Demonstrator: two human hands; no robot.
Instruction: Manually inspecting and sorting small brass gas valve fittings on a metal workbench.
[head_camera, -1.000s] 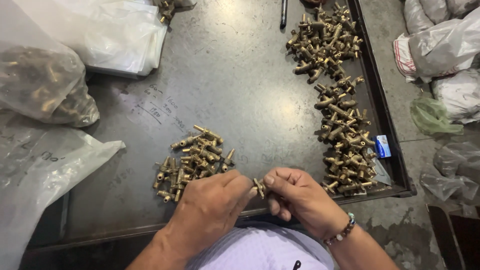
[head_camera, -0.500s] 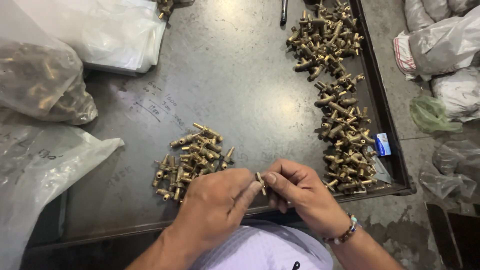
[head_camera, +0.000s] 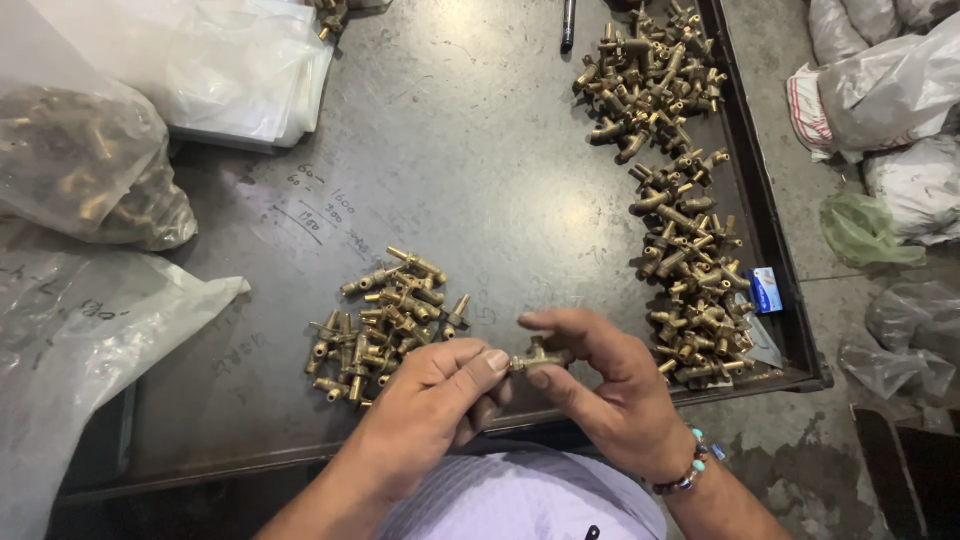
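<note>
We pinch 1 small brass fitting (head_camera: 537, 357) between left hand (head_camera: 432, 408) and right hand (head_camera: 600, 392), over the table (head_camera: 480, 180) edge. It seems stiff, rather heavy; its thick body gives the best grip.

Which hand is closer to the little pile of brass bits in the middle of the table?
The left hand. It sits right at the small pile of brass fittings, just below and to its right. The right hand is further right, beyond the brass fitting both hands hold.
</note>
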